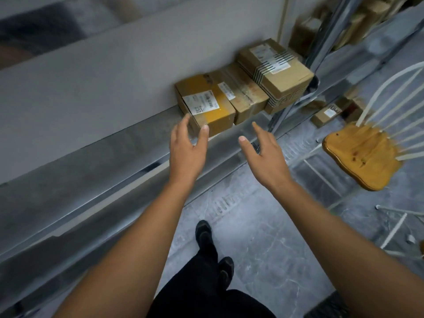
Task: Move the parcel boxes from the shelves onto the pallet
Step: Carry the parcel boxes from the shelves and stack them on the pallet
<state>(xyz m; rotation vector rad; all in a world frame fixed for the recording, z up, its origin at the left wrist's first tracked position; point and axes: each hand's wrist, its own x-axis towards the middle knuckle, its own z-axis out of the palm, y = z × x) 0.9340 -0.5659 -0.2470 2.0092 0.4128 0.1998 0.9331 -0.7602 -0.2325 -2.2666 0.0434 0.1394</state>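
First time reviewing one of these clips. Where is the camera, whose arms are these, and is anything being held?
No machine: one camera on a person's head looks down at their bare arms. On the metal shelf three parcel boxes sit in a row: a yellow-taped box, a plain box, a striped-tape box. The left hand is open at the yellow-taped box's near corner; the right hand is open in the air. Nothing is held yet. A wooden chair stands nearby.

Your left hand (187, 148), fingers spread, is at the near face of the yellow-taped box (206, 102) on the metal shelf (114, 157). Beyond your right hand (263, 152), fingers straight and empty, sit 2 more: a clear-taped box (243, 95), a stripe-taped box (277, 72).
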